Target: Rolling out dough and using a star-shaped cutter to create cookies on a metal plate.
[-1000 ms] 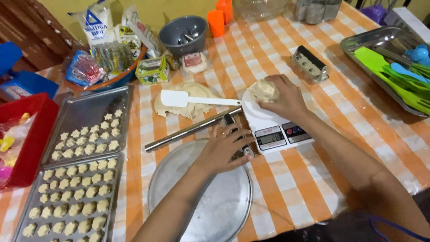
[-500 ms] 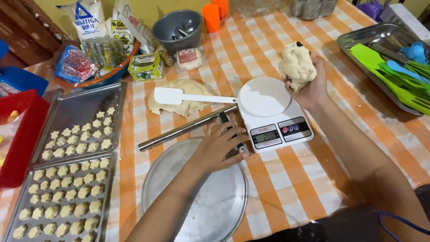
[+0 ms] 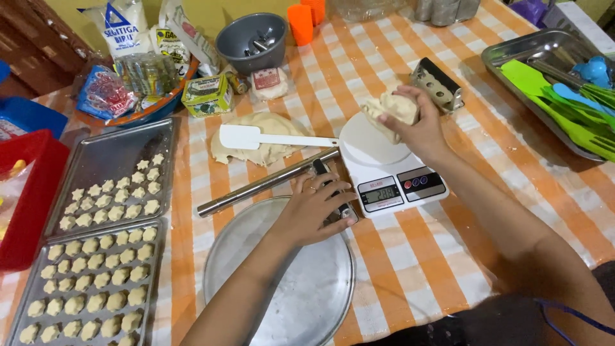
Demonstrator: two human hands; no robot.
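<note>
Head view: our right hand (image 3: 416, 122), fingers clenched on the dough lump (image 3: 392, 109), has dropped back over the kitchen scale (image 3: 391, 170); left hand (image 3: 314, 208) stays flat, fingers released, beside it.

The bench (image 3: 410, 263) wears an orange-and-white checked cloth. On its left side lie two baking trays (image 3: 109, 186) filled with small shaped cookies, with a red tub (image 3: 25, 192) at the left edge. A round metal pan (image 3: 301, 301) sits at the near middle, a steel rolling pin (image 3: 256, 186) angled just beyond it. A flattened sheet of dough (image 3: 262, 150) lies further back with a white spatula (image 3: 256, 136) resting on it. A white kitchen scale (image 3: 391, 173) stands right of centre, and a small metal cutter (image 3: 435, 83) behind it. A steel tray of green and blue utensils (image 3: 512, 54) occupies the right edge. A grey bowl (image 3: 250, 38), orange cups (image 3: 300, 22) and a basket of packets (image 3: 141, 112) stand along the far side.
</note>
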